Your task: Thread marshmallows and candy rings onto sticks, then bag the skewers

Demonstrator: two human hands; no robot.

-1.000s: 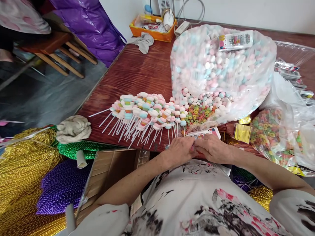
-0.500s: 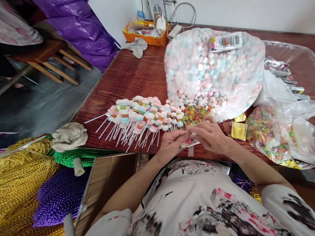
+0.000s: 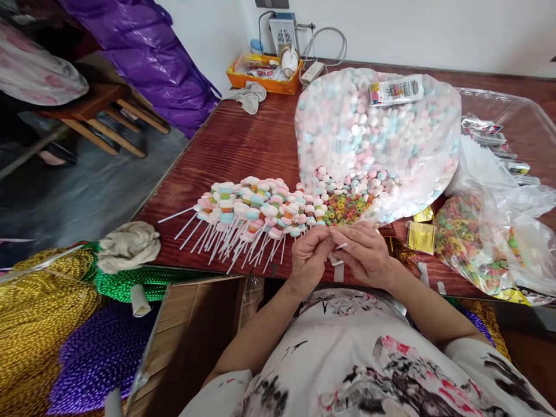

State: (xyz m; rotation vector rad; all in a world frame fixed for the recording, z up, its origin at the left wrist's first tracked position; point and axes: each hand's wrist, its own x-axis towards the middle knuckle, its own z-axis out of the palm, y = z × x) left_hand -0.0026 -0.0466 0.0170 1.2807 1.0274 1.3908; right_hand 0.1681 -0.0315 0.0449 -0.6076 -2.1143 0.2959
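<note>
My left hand (image 3: 309, 256) and my right hand (image 3: 365, 253) meet at the table's front edge, fingertips pinched together. Out of my right hand's fingers pokes the end of a thin white stick (image 3: 342, 246). What my left fingertips pinch is hidden. Left of them lies a pile of candy skewers (image 3: 256, 208), pastel candies and coloured rings threaded on white sticks. Just beyond my fingers are loose candy rings (image 3: 345, 208) in green, orange and yellow. Behind these, pastel round candies (image 3: 360, 124) fill a large clear bag.
A flat printed packet (image 3: 396, 91) lies on the big bag. To the right are a bag of candy rings (image 3: 460, 226) and gold twist ties (image 3: 421, 236). An orange box (image 3: 264, 83) stands at the back. Bead strands (image 3: 39, 313) hang at left; a person sits on a stool (image 3: 104, 92).
My hands have drawn closer together and turned, and a white stick end now shows at my right fingers. The clear, colourful piece seen between them earlier is out of sight. The view has shifted slightly.
</note>
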